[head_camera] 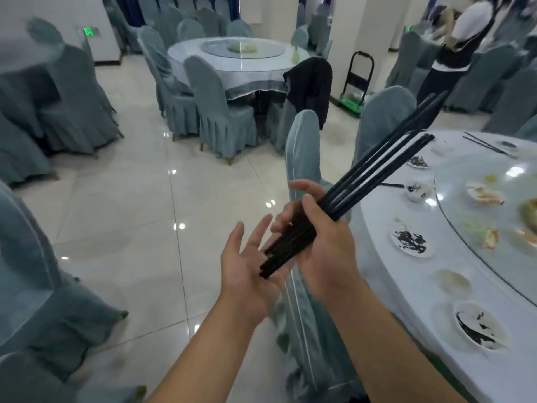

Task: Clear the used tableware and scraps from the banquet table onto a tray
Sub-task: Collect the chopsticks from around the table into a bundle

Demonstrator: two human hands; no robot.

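Note:
My right hand (pixel 325 242) grips a bundle of several black chopsticks (pixel 374 167) near their lower ends, the tips fanning up and to the right. My left hand (pixel 247 263) is flat, palm up, with the butt ends of the bundle resting against its fingers. Both hands are over the floor, left of the round banquet table (pixel 406 286). On that table lie small white plates with dark scraps (pixel 411 239) (pixel 479 325), a small bowl (pixel 417 191), shell scraps on the glass turntable (pixel 485 194), and another pair of black chopsticks (pixel 488 145). No tray is in view.
A covered chair (pixel 305 170) stands right behind my hands, another (pixel 386 117) beside it. More covered chairs (pixel 35 271) are at the left. A second round table (pixel 238 62) is across the tiled floor. A person (pixel 456 45) stands at the far right, near a green hand cart (pixel 356 91).

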